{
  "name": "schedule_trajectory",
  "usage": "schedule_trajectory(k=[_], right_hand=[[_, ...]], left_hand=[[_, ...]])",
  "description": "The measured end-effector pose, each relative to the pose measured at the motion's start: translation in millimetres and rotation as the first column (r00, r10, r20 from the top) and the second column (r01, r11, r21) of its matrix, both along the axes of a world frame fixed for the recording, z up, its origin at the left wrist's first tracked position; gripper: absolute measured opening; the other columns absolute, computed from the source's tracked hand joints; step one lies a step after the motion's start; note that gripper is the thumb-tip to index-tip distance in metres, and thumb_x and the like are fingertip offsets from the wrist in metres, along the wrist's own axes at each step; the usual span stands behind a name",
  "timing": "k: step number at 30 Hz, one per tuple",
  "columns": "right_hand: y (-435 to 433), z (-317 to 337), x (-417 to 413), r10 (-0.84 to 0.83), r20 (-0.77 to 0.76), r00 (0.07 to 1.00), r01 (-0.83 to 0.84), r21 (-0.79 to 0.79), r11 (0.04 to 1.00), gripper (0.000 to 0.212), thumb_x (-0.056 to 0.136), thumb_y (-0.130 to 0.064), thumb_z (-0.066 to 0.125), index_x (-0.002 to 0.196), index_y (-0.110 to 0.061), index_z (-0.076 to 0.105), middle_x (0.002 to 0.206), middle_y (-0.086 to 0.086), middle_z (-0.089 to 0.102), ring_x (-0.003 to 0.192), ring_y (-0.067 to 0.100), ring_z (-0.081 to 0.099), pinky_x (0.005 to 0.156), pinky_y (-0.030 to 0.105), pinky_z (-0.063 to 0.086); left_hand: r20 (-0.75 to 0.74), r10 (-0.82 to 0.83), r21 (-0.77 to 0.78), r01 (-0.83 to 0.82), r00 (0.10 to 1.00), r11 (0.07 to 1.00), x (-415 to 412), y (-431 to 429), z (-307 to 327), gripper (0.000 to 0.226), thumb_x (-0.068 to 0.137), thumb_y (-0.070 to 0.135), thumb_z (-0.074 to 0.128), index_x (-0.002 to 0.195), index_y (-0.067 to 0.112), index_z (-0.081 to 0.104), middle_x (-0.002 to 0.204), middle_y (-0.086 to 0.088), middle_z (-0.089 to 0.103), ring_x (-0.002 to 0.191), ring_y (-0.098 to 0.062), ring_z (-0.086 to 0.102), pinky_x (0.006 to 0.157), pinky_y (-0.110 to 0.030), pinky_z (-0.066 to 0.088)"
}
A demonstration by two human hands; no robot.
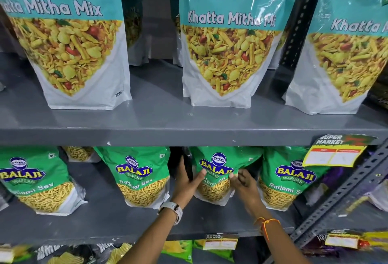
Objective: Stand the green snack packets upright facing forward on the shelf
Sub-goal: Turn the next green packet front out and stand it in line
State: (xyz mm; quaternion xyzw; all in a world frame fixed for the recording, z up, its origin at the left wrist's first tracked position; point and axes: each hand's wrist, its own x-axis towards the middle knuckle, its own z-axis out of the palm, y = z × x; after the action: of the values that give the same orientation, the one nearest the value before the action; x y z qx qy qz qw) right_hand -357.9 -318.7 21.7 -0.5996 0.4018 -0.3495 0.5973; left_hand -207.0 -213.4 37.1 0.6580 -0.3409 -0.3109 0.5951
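Observation:
Several green "Ratlami Sev" packets stand upright facing forward on the middle grey shelf (pixel 105 219). My left hand (pixel 186 182) grips the left edge of one green packet (pixel 218 159) in the middle, thumb across its front. My right hand (pixel 243 182) holds that same packet's right side with fingers on its front. Neighbouring green packets stand at the far left (pixel 33 179), to the left (pixel 140 175) and to the right (pixel 287 177). Another packet (pixel 79 153) sits behind, mostly hidden.
Large teal "Khatta Mitha Mix" bags (pixel 226 37) line the upper shelf (pixel 168 135). A price tag (pixel 333 154) hangs from that shelf's edge at right. A slotted metal upright (pixel 344 198) slants at right. Assorted packets (pixel 180 249) fill the bottom shelf.

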Motion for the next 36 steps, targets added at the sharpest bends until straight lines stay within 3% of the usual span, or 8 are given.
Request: schedule_trajectory(k=[4, 7, 10, 14, 17, 21, 28, 36], right_hand=[[-3.8, 3.6, 7.3, 0.068, -0.007, 0.998, -0.068, 0.019, 0.997, 0.014, 0.084, -0.022, 0.060, 0.081, -0.008, 0.059, 0.081, 0.005, 0.073, 0.083, 0.024, 0.065, 0.068, 0.025, 0.055], [-6.6, 5.3, 7.1, 0.127, 0.018, 0.992, -0.126, -0.003, 0.992, 0.062, 0.071, -0.055, 0.064, 0.109, -0.006, 0.057, 0.109, 0.014, 0.067, 0.103, 0.024, 0.062, 0.083, 0.025, 0.055], [-9.1, -2.0, -2.9, 0.213, 0.085, 0.973, -0.219, 0.076, 0.973, 0.058, 0.081, -0.023, 0.065, 0.132, -0.015, 0.039, 0.134, 0.009, 0.053, 0.123, 0.020, 0.050, 0.103, 0.039, 0.044], [-11.5, -13.0, -5.6, 0.384, -0.053, 0.922, -0.382, 0.043, 0.923, 0.072, 0.056, -0.029, 0.083, 0.120, -0.026, 0.049, 0.125, -0.002, 0.060, 0.119, 0.017, 0.054, 0.098, 0.040, 0.048], [-12.1, -22.9, 0.8, 0.270, -0.081, 0.960, -0.270, 0.011, 0.963, 0.079, 0.036, -0.052, 0.087, 0.103, -0.024, 0.057, 0.114, -0.001, 0.065, 0.111, 0.022, 0.059, 0.095, 0.046, 0.050], [-14.6, -30.5, 1.1, 0.212, -0.121, 0.970, -0.219, -0.046, 0.975, 0.076, 0.036, -0.060, 0.083, 0.098, -0.023, 0.060, 0.113, 0.008, 0.066, 0.108, 0.024, 0.061, 0.094, 0.054, 0.049], [-0.4, -35.2, -5.3, 0.233, -0.128, 0.964, -0.241, -0.051, 0.969, 0.072, 0.039, -0.061, 0.082, 0.097, -0.026, 0.061, 0.113, 0.007, 0.066, 0.108, 0.021, 0.060, 0.094, 0.050, 0.049], [9.6, -36.0, -11.5, 0.211, -0.158, 0.965, -0.222, -0.056, 0.974, 0.070, 0.042, -0.063, 0.080, 0.099, -0.027, 0.059, 0.108, -0.004, 0.067, 0.105, 0.014, 0.062, 0.093, 0.048, 0.051]], left_hand=[[-0.101, -0.032, -0.006, 0.032, 0.994, 0.999, 5.0, -3.9, -8.3, 0.072, 0.056, 0.068, 0.067, 0.115, 0.033, 0.047, 0.114, 0.014, 0.061, 0.113, -0.013, 0.059, 0.085, -0.024, 0.049], [-0.043, 0.046, -0.051, -0.048, 0.998, 0.998, 2.4, -3.4, -10.6, 0.048, 0.064, 0.060, 0.070, 0.100, 0.036, 0.050, 0.108, 0.012, 0.063, 0.103, -0.007, 0.060, 0.081, -0.020, 0.049], [-0.050, -0.045, -0.068, 0.041, 0.998, 0.997, 8.0, 0.4, -16.9, 0.068, 0.056, 0.068, 0.068, 0.110, 0.034, 0.046, 0.113, 0.014, 0.061, 0.105, -0.001, 0.057, 0.076, -0.011, 0.048], [-0.040, -0.230, 0.070, 0.232, 0.972, 0.970, 20.5, 6.1, -38.5, 0.090, 0.047, 0.068, 0.074, 0.121, 0.032, 0.038, 0.119, 0.018, 0.055, 0.112, 0.003, 0.051, 0.080, -0.004, 0.045], [-0.020, -0.215, 0.121, 0.215, 0.976, 0.969, 27.3, 6.3, -52.4, 0.079, 0.050, 0.061, 0.078, 0.117, 0.036, 0.043, 0.125, 0.006, 0.057, 0.120, -0.013, 0.053, 0.095, -0.026, 0.047], [0.035, -0.157, 0.109, 0.152, 0.987, 0.982, 28.8, 3.2, -51.5, 0.067, 0.056, 0.052, 0.076, 0.114, 0.038, 0.046, 0.124, 0.000, 0.060, 0.118, -0.018, 0.055, 0.100, -0.044, 0.047], [0.125, -0.113, 0.110, 0.099, 0.986, 0.989, 21.0, 19.6, -55.5, 0.045, 0.073, 0.018, 0.075, 0.102, 0.041, 0.048, 0.114, 0.006, 0.060, 0.115, -0.020, 0.057, 0.098, -0.040, 0.047], [0.208, -0.101, 0.152, 0.070, 0.973, 0.986, 10.0, 29.6, -55.5, 0.063, 0.059, 0.061, 0.067, 0.112, 0.032, 0.048, 0.114, 0.007, 0.064, 0.108, -0.014, 0.061, 0.089, -0.037, 0.053]])
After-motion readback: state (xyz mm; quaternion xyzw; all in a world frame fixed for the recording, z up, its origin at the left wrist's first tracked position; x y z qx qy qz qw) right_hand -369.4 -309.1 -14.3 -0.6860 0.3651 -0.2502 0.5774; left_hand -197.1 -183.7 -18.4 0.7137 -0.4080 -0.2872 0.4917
